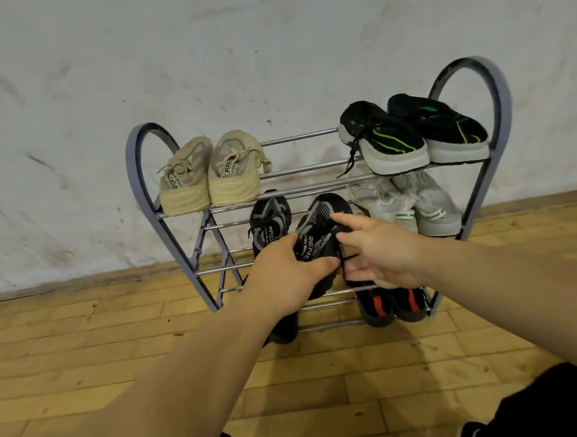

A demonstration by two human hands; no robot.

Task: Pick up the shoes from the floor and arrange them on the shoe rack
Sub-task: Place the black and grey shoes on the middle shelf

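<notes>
The black-and-grey knit shoe [317,223] sits at the middle shelf of the shoe rack [502,107], just right of its mate [269,222], straight ahead of us and between our hands. Its long axis runs away from us, toe toward the wall and heel nearest. Our left hand [283,278] grips the heel end, fingers curled round it, while our right hand [382,250] steadies the far side with spread, nearly straight fingers. The laces hang loose
</notes>
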